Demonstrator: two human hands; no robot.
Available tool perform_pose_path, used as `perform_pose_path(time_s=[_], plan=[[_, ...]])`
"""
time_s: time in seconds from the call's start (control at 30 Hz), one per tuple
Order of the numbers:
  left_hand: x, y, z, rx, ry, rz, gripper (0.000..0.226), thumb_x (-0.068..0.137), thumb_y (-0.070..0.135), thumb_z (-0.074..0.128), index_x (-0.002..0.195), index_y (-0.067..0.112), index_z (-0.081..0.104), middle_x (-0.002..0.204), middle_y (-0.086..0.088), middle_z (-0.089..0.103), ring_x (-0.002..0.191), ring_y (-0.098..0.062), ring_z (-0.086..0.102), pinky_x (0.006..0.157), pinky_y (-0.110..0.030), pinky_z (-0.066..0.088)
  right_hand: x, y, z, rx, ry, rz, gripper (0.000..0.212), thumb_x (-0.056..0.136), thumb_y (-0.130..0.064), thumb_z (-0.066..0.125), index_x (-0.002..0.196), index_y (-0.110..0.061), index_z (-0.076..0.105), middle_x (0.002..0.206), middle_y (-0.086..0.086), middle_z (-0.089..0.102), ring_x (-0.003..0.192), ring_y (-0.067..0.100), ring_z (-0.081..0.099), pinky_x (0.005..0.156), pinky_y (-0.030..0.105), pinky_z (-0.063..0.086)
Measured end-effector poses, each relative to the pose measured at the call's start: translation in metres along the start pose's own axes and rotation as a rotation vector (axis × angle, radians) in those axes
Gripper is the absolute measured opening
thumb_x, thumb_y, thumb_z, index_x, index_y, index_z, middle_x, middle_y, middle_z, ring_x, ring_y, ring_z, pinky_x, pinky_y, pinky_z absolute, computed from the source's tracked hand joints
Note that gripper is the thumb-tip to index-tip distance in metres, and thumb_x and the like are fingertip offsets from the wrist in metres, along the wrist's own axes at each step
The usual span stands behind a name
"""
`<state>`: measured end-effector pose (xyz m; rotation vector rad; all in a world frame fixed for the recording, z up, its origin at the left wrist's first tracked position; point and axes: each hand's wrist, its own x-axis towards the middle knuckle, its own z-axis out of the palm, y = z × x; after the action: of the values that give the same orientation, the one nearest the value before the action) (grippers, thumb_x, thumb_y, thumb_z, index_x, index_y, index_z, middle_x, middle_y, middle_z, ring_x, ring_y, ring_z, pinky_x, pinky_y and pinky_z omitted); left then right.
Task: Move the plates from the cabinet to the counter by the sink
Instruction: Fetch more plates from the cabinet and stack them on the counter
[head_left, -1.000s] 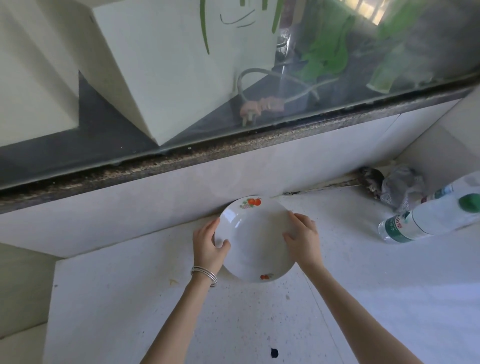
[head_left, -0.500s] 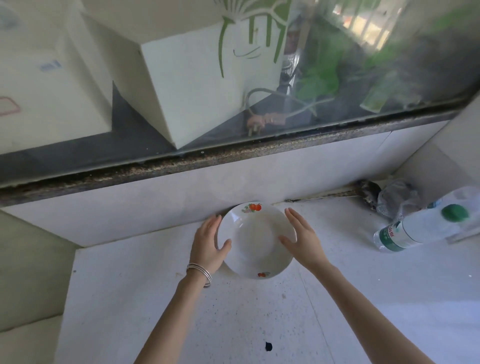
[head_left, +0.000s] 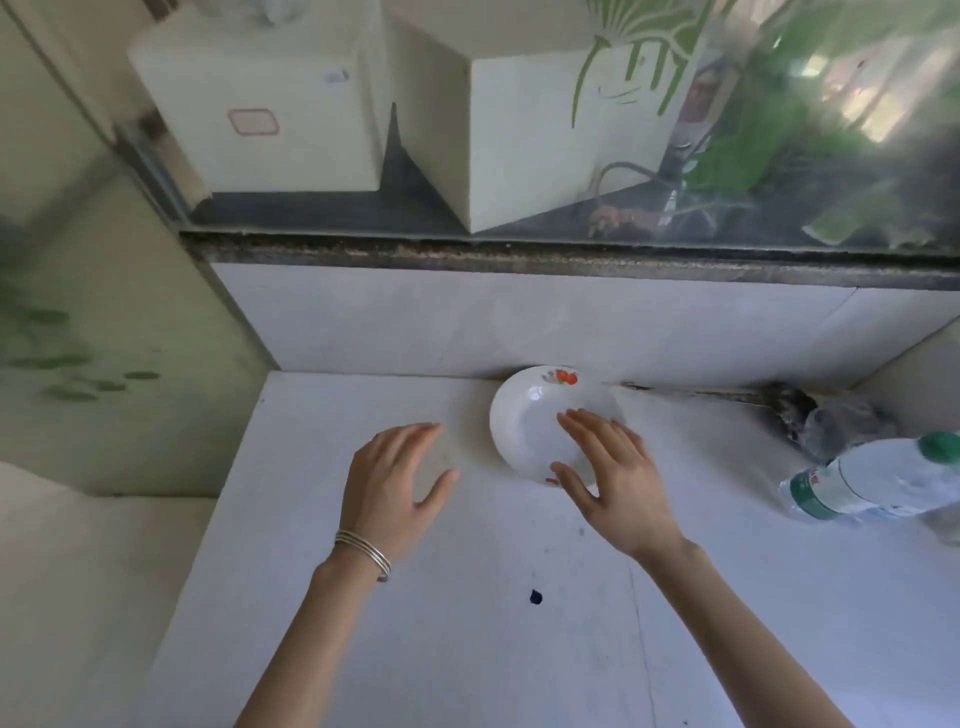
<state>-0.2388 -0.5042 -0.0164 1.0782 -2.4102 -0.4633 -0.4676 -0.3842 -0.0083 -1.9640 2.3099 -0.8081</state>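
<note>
A white plate (head_left: 527, 421) with small red fruit prints lies flat on the white counter (head_left: 467, 649), close to the tiled back wall. My left hand (head_left: 397, 480), with silver bangles on the wrist, hovers open to the left of the plate and holds nothing. My right hand (head_left: 615, 475) is open too, fingers spread, and covers the plate's near right part from above. Whether it touches the plate I cannot tell. No cabinet and no sink are in view.
A clear plastic bottle with a green cap (head_left: 878, 478) lies on its side at the right. Behind it, crumpled plastic (head_left: 841, 421) sits in the corner. A dark spot (head_left: 535, 597) marks the counter. A window ledge (head_left: 519, 254) runs above the tiles.
Both hands have let go of the plate, which now rests on the counter. My left hand has drawn back to the left, and my right hand has drawn back toward me.
</note>
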Motion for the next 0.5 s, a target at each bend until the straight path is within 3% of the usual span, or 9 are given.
perform_pose_path(time_s=[0.17,0.33,0.5], plan=[[-0.076,-0.022,-0.022,0.017,0.016,-0.202,0.052,0.083,0.052,0.043,0.121,0.019,0.057,0.115,0.003,0.063,0.107,-0.017,0.055,0.086,-0.026,0.04,-0.028,-0.047,0.037,0.089,-0.131,-0.074,0.05,0.092,-0.045,0.039,0.128,-0.013,0.05,0.13,0.004,0.056,0.121,0.018,0.049,0.107,0.04,0.035],[-0.15,-0.047,-0.047,0.022,0.079,-0.412,0.054,0.083,0.052,0.039,0.124,0.02,0.054,0.122,0.003,0.059,0.113,-0.016,0.052,0.091,-0.03,0.039,-0.043,-0.106,0.071,0.111,-0.31,-0.213,0.05,0.092,-0.046,0.037,0.13,-0.015,0.049,0.132,0.002,0.055,0.123,0.018,0.048,0.108,0.037,0.027],[-0.231,-0.077,-0.075,-0.056,0.176,-0.598,0.054,0.082,0.049,0.043,0.123,0.016,0.056,0.12,0.0,0.061,0.11,-0.018,0.054,0.093,-0.034,0.044,-0.056,-0.178,0.107,0.176,-0.427,-0.386,0.049,0.092,-0.043,0.038,0.131,-0.015,0.048,0.131,0.002,0.055,0.121,0.018,0.049,0.105,0.04,0.037]])
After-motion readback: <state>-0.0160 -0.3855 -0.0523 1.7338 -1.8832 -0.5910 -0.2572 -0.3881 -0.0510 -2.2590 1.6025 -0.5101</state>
